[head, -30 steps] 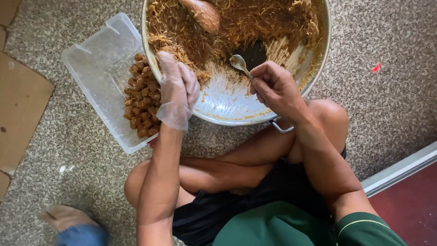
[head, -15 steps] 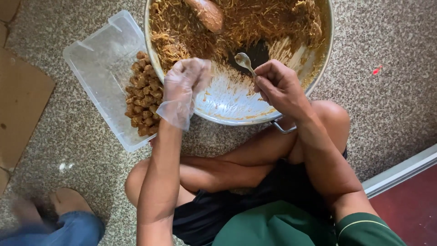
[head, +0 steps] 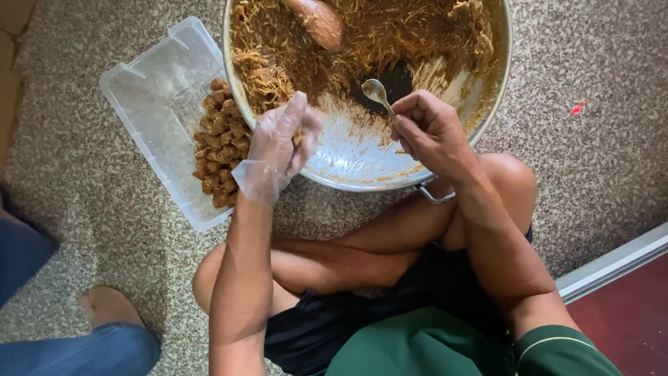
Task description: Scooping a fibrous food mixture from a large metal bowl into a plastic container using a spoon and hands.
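Speckled floor (head: pixel 591 160): a grey, pebbled surface on which the person sits cross-legged, with all vessels resting directly on it.

Metal basin (head: pixel 491 104): a wide round vessel at the top of the view, its near rim just beyond the person's knees. Its far half holds a brown shredded mixture (head: pixel 390 35); the near part of its inner wall is bare metal smeared with residue. A loop handle shows at the near rim.

Clear plastic container (head: pixel 149 97): a rectangular tub lying just left of the basin and tilted diagonally; its near right part holds a pile of small brown rolled pieces (head: pixel 219 143), while its far left part is bare.

Blue-trousered leg and bare foot (head: pixel 104 306): a second person, at the lower left edge, well apart from the vessels.

Left hand (head: pixel 278 146): covered by a thin transparent glove, positioned over the basin's left rim, fingers curled inward around a small pinch of the mixture.

Right hand (head: pixel 431 132): bare, over the basin's near wall, fingers closed on the handle of a metal spoon (head: pixel 376 90), whose bowl points toward the mixture.
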